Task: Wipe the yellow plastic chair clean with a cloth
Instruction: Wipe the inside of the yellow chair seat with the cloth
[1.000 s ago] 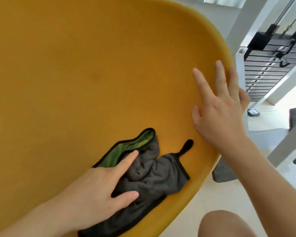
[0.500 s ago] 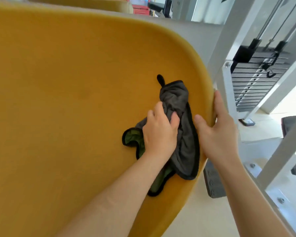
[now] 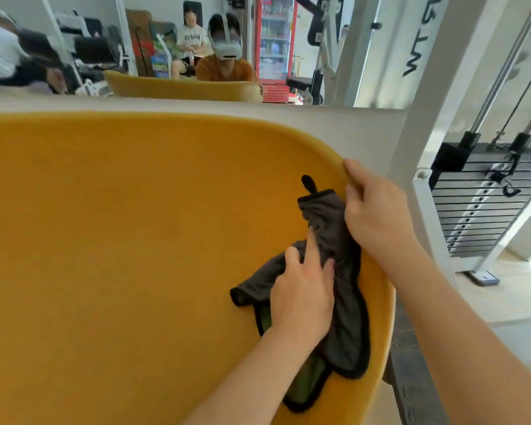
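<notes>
Head view: left hand [image 3: 302, 297] flat, fingers pressing grey cloth [image 3: 350, 332] against yellow chair [image 3: 120, 240]; right hand [image 3: 374, 216] grips chair rim.

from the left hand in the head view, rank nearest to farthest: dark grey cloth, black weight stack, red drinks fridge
1. dark grey cloth: directly under the left hand, on the yellow plastic chair.
2. black weight stack: off to the right, beyond the chair's rim.
3. red drinks fridge: far back, top centre.
</notes>
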